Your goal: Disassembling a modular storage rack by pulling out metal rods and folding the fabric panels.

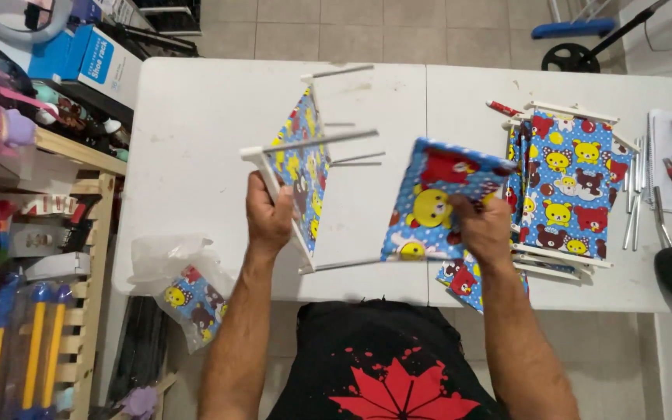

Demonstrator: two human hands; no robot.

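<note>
1. Left hand [267, 218] was clamped on the white frame of a cartoon-print fabric rack panel [299, 167], held tilted above the white table [188, 155] near its front edge.
2. Right hand [485, 229] gripped a second printed fabric panel [437, 202], just beside the first, hands apart.
3. A stack of finished panels [565, 187] lay toward the table's right edge.

By my left elbow a clear plastic bag [184, 289] of blue cartoon-print fabric hangs off the table's [196, 140] edge. Far left, a blue-and-white cardboard box [87, 58] lies tilted above the wooden shelf [79, 155].
</note>
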